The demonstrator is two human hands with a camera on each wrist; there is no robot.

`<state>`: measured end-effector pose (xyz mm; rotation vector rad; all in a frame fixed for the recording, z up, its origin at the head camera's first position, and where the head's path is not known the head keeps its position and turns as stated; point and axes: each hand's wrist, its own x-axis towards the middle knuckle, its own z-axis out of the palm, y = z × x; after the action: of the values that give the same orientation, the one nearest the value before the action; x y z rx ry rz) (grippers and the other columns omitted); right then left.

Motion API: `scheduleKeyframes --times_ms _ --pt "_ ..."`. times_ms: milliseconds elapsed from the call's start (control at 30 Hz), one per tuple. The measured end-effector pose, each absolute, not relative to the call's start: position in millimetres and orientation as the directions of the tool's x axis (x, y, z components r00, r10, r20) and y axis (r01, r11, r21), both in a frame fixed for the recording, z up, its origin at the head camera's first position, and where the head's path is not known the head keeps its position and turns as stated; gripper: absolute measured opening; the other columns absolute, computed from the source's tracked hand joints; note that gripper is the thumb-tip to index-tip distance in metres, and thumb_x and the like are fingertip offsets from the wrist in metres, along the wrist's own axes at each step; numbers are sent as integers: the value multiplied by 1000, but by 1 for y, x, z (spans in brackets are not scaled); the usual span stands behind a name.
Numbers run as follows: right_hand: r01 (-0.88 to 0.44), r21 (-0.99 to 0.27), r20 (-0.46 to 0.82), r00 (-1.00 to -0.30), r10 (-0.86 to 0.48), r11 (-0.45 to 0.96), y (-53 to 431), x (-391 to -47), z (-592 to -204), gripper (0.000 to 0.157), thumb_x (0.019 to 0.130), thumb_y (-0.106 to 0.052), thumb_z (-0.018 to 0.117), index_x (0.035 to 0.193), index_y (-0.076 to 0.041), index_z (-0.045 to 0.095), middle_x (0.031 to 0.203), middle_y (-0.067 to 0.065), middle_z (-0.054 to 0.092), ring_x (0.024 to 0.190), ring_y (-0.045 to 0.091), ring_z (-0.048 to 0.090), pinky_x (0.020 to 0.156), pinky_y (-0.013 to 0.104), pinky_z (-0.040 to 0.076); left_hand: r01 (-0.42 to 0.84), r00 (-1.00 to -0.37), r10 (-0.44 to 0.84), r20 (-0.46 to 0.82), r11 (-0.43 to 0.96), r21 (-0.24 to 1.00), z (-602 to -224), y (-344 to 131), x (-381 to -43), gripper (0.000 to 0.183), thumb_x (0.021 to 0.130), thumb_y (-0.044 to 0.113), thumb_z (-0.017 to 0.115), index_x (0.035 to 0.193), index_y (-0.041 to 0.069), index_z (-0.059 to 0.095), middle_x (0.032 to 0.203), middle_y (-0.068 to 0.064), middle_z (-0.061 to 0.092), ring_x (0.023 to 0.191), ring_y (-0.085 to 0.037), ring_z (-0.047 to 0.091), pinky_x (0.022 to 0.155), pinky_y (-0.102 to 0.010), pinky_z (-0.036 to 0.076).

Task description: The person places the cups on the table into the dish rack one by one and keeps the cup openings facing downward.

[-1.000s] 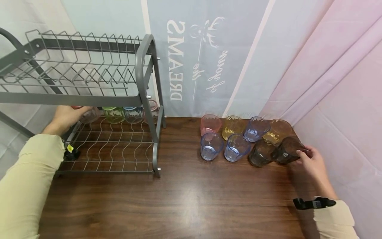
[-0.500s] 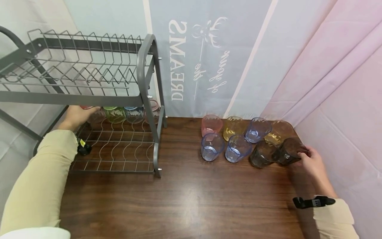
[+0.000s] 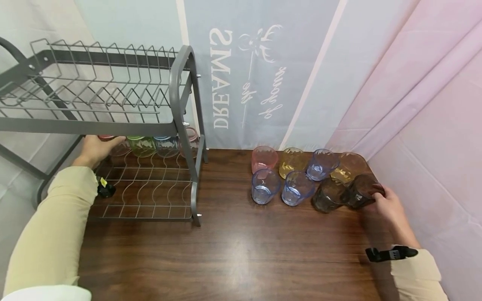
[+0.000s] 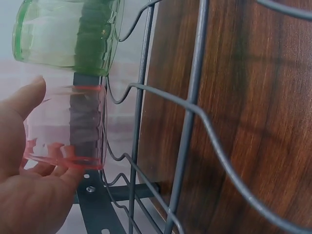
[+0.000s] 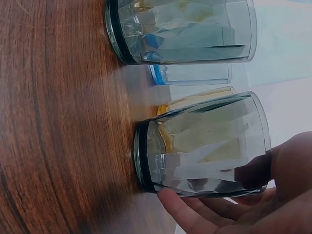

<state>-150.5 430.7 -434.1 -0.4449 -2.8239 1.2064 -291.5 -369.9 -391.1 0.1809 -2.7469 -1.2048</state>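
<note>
Rack (image 3: pixel 88 127), 9 o'clock: four in, my left hand (image 3: pixel 94 151) holding red glass (image 4: pixel 63 126).
Table (image 3: pixel 241 246), 4 o'clock: eight left, right hand (image 3: pixel 389 207) gripping dark glass (image 3: pixel 360 191).

Pastel cloth (image 3: pixel 301 79) behind wood-grain table (image 3: pixel 226 259)

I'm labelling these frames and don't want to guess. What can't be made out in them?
Head view: part of the red glass, behind the left hand.
Head view: the left end of the rack, cut off by the left edge.
Left wrist view: part of the green glass, cut off by the top edge.
Right wrist view: part of the right hand, cut off by the right edge.
</note>
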Motion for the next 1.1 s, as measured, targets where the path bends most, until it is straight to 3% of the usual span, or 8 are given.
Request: scheduleKeyframes --times_ms 67,233,533,667,733,800,967,1100 --pt "244 -752 -96 -960 265 612 430 -152 -435 53 105 -14 27 147 18 30 137 40 42 81 -5 52 66 18 51 -57 -985 -157 68 676 735 -392 -372 -292 71 97 47 65 134 -12 51 115 -21 60 79 -2 55 66 -21 49" --pt "241 -817 -130 -962 240 524 430 -153 -435 53 104 -10 21 147 23 20 136 45 37 69 4 64 65 29 60 -52 -989 -136 57 682 729 -392 -372 -293 69 94 51 67 127 -9 58 102 -5 65 75 0 59 65 -24 54" --pt "265 -788 -149 -958 245 556 430 -154 -436 54 105 -11 21 146 23 22 135 45 39 71 -2 61 66 29 60 -26 -991 -113 71 686 727 -395 -375 -290 62 96 47 67 126 -7 58 117 -18 60 79 6 52 65 -14 47" --pt "263 -786 -144 -958 248 560 429 -154 -436 54 105 -12 21 146 23 23 135 45 40 71 -2 60 65 29 59 -51 -991 -121 48 696 716 -393 -376 -288 68 96 50 65 128 -9 56 121 -27 58 80 3 51 77 -32 53" --pt "261 -772 -135 -958 252 580 429 -154 -436 54 105 -12 22 145 23 25 134 44 42 72 -4 57 64 28 58 -67 -990 -134 38 697 714 -391 -376 -288 70 95 51 66 128 -9 55 118 -25 60 81 0 52 82 -43 52" --pt "253 -770 -125 -960 250 586 429 -154 -436 53 104 -11 23 144 23 27 133 44 43 73 -5 55 64 27 57 -74 -989 -146 39 696 714 -390 -376 -287 69 94 51 67 126 -9 56 109 -18 62 80 -2 53 82 -46 51" --pt "241 -810 -129 -963 238 535 429 -153 -436 53 104 -10 21 145 23 23 135 46 39 72 -5 58 66 29 59 -26 -987 -132 94 699 714 -389 -375 -290 57 94 46 70 119 -5 62 86 4 65 70 -7 60 64 -28 51" --pt "250 -824 -144 -960 239 509 429 -153 -436 53 104 -11 20 146 22 21 138 46 36 71 -2 61 67 30 60 63 -983 -78 168 714 697 -383 -373 -289 45 98 33 69 116 -7 62 81 -1 66 63 -8 59 60 -30 50"
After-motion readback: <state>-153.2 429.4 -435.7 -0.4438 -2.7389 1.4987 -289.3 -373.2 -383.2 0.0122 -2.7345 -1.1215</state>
